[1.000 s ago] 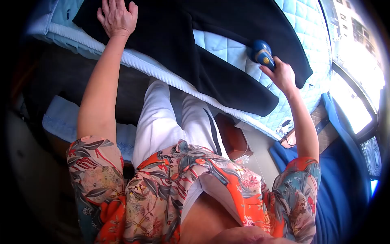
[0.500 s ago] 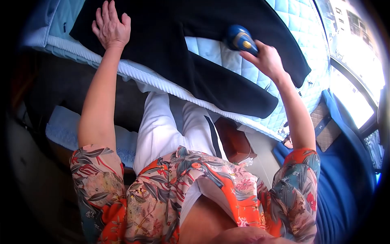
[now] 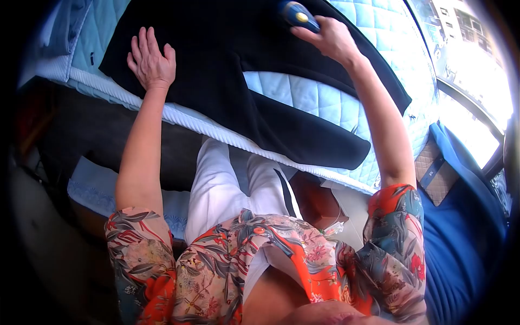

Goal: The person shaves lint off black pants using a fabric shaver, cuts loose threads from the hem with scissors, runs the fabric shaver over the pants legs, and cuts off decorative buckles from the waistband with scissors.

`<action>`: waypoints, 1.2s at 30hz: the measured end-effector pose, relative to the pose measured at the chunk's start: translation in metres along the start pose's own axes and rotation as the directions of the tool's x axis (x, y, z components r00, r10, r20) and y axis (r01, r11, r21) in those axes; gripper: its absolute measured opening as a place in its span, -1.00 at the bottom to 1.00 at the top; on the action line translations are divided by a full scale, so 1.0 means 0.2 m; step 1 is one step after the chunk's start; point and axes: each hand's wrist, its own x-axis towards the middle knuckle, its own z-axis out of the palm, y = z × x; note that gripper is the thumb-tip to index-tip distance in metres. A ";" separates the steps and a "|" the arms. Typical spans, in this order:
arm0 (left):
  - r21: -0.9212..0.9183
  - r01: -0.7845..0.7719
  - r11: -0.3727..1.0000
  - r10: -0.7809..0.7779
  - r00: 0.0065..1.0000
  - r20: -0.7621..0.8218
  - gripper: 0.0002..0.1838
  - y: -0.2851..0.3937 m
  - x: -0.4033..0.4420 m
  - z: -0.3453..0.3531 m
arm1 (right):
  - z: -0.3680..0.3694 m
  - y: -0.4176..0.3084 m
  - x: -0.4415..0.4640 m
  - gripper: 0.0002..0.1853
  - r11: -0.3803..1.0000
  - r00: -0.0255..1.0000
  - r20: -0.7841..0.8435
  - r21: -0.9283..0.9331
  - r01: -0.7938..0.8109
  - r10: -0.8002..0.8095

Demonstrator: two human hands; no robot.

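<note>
Black trousers [image 3: 303, 127] lie spread on the light-blue quilted bed cover [image 3: 292, 89], their legs stretching toward the right. My left hand [image 3: 153, 64] rests flat on the waist end of the trousers, fingers extended. My right hand [image 3: 337, 40] is wrapped round the handle of a dark-blue fabric shaver [image 3: 298, 15] with a gold-coloured button. The shaver's round head is over the far trouser leg near the top of the view; it is dark and partly blurred, so contact with the cloth cannot be made out.
The bed's white ribbed edge [image 3: 216, 127] runs in front of my legs. On the right are a blue cloth [image 3: 460, 238], a brown quilted item [image 3: 433, 173] and a bright window [image 3: 471, 59]. A reddish-brown box [image 3: 319, 203] stands on the floor below the bed.
My right hand has carried the fabric shaver up and left along the far trouser leg. My left hand keeps its place on the cloth, while the whole view has shifted slightly.
</note>
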 end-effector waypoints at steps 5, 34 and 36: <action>-0.009 0.003 1.000 -0.003 1.000 0.001 -0.38 0.03 -0.02 -0.02 | -0.29 0.49 -0.48 -0.41 0.901 0.894 0.122 -0.090 -0.424 0.432; 0.029 0.022 0.999 -0.024 0.997 0.070 -0.37 0.09 -0.01 -0.07 | -0.11 0.02 0.37 -0.30 0.993 0.997 0.028 0.092 -0.079 0.076; 0.025 0.003 1.000 -0.004 0.998 0.064 -0.37 0.09 -0.02 -0.07 | -0.15 0.05 0.25 -0.34 0.984 0.993 0.002 0.137 -0.117 0.118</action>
